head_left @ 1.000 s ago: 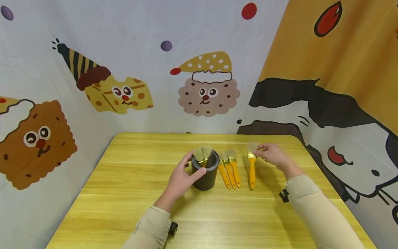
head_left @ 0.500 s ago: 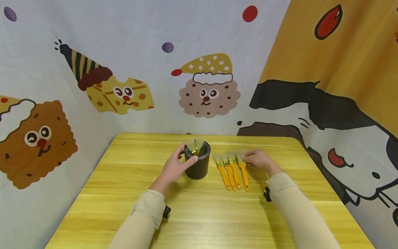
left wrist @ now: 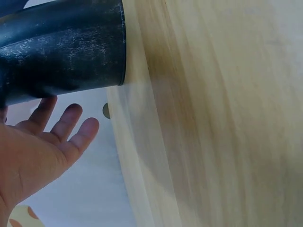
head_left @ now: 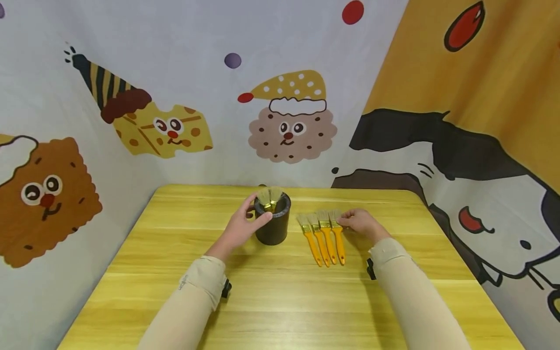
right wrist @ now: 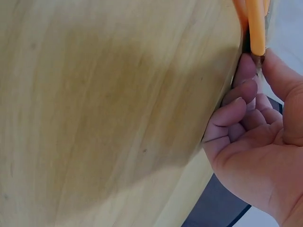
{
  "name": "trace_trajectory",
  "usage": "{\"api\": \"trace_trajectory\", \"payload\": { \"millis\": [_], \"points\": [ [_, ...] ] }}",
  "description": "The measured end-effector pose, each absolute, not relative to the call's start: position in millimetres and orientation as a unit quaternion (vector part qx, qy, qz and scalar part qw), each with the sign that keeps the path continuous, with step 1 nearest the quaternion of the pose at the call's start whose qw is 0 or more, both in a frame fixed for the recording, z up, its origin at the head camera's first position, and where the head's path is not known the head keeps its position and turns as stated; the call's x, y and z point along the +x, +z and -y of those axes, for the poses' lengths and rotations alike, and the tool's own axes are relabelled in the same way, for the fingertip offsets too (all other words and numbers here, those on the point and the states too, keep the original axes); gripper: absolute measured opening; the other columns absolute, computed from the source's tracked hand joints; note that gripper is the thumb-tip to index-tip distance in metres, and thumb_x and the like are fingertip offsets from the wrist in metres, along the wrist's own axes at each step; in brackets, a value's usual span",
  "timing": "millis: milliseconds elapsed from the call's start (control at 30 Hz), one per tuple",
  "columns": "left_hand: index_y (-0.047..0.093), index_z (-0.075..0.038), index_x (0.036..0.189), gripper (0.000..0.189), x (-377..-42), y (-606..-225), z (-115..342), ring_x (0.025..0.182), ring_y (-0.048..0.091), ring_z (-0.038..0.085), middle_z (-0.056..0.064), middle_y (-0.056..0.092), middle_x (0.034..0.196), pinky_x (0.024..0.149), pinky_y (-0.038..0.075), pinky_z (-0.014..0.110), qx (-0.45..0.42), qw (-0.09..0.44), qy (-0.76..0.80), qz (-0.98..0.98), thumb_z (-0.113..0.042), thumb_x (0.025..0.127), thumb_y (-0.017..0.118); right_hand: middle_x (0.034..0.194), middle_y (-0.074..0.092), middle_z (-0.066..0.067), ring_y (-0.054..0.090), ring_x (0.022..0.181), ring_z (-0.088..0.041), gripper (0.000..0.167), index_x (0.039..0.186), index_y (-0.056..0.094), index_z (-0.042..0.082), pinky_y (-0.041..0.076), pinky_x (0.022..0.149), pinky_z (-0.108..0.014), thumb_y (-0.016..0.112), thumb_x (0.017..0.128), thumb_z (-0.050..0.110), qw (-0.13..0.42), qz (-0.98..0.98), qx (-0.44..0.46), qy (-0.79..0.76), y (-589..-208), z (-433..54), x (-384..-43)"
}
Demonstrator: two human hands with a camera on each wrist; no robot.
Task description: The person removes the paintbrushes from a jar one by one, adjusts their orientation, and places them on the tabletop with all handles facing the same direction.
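In the head view my left hand (head_left: 238, 227) holds a black cup (head_left: 272, 232) near its rim, thumb on the near side. Two paintbrushes (head_left: 269, 199) stand in the cup, bristles up, their handles hidden inside. The left wrist view shows the cup's scuffed side (left wrist: 71, 52) with several fingers (left wrist: 71, 120) spread beneath it. My right hand (head_left: 360, 222) pinches a flat paintbrush (head_left: 339, 243) by its metal band; its orange handle points toward me. This brush lies at the right end of a row beside three similar brushes (head_left: 321, 238), bristles all pointing away.
The wooden table (head_left: 280, 296) has its far edge just beyond the cup and brushes. Behind it hangs a white and orange cloth (head_left: 188, 58) printed with cartoon figures. Black camera mounts (head_left: 371, 269) sit at both wrists.
My left hand has shifted the cup left and away from me. My right hand has brought its paintbrush left, up against the other three in the row.
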State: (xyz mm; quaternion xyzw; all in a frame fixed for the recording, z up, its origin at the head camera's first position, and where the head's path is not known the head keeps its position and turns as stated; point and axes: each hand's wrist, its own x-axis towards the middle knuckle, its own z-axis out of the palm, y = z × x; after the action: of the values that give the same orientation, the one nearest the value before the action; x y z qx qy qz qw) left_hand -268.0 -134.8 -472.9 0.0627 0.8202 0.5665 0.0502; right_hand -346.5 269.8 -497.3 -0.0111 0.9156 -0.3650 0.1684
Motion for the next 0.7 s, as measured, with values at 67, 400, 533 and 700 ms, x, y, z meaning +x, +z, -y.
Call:
{"api": "trace_trajectory", "payload": {
  "millis": [67,400,533,700],
  "points": [
    [0.024,-0.053,0.165,0.089,-268.1,-472.2,133.6,0.147,0.048,0.043,0.012,0.046,0.166,0.118,0.044,0.062,0.062,0.051,0.567,-0.820,-0.072,0.092,0.072,0.128,0.070,-0.019,0.066,0.109,-0.026,0.044,0.137,0.064,-0.003,0.056,0.097,-0.042,0.065,0.109,0.031,0.173,-0.913,-0.007,-0.370,-497.0,-270.2,-346.2],
    [0.026,-0.050,0.166,0.089,-268.2,-475.8,130.5,0.141,0.053,0.041,0.011,0.047,0.166,0.114,0.047,0.061,0.057,0.053,0.570,-0.818,-0.069,0.093,0.072,0.133,0.068,-0.024,0.069,0.117,-0.032,0.044,0.137,0.062,-0.005,0.055,0.106,-0.051,0.067,0.108,0.028,0.172,-0.910,0.005,-0.376,-501.0,-270.3,-339.1],
    [0.025,-0.049,0.167,0.090,-269.1,-476.3,132.2,0.136,0.059,0.040,0.011,0.047,0.165,0.110,0.052,0.059,0.060,0.050,0.578,-0.812,-0.070,0.093,0.072,0.131,0.069,-0.023,0.069,0.117,-0.033,0.044,0.135,0.063,-0.005,0.055,0.104,-0.052,0.067,0.108,0.029,0.162,-0.916,-0.003,-0.367,-501.5,-269.4,-339.6],
    [0.024,-0.052,0.166,0.089,-268.7,-476.2,134.3,0.136,0.061,0.040,0.011,0.045,0.165,0.111,0.052,0.059,0.060,0.053,0.590,-0.804,-0.069,0.093,0.073,0.124,0.071,-0.019,0.070,0.112,-0.031,0.041,0.130,0.064,-0.003,0.056,0.101,-0.050,0.068,0.107,0.032,0.164,-0.916,0.003,-0.366,-500.2,-266.5,-339.8]
  ]
}}
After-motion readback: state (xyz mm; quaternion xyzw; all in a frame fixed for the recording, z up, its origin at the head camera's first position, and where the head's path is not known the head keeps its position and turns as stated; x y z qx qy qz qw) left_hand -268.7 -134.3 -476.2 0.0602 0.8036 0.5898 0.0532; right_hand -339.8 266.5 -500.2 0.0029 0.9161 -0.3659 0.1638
